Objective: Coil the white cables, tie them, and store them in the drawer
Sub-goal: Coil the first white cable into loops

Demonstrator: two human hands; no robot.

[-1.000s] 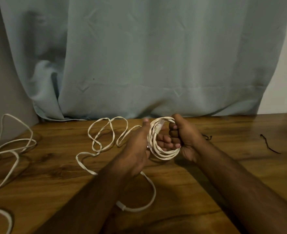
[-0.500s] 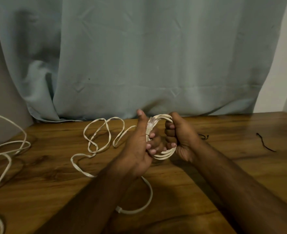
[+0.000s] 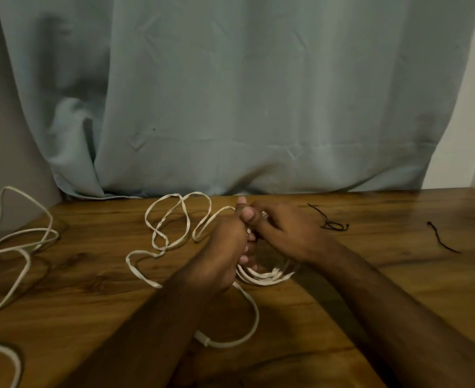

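Over mid-desk (image 3: 370,289), I see left hand (image 3: 225,256) and right hand (image 3: 284,236) fingers both clenched on the white cable coil (image 3: 264,275). Slack (image 3: 174,219) trails to 10 o'clock. I'd keep loops even, feed slack steadily; ties (image 3: 333,224) wait at 2 o'clock.

A white flat cable (image 3: 158,239) is seen against a warm brown wooden table (image 3: 384,275) marked with darker grain. A second white cable (image 3: 21,247) is seen at left. Two black strings (image 3: 331,224) (image 3: 442,238) are seen at right, backed by a plain pale blue-grey curtain (image 3: 258,93).
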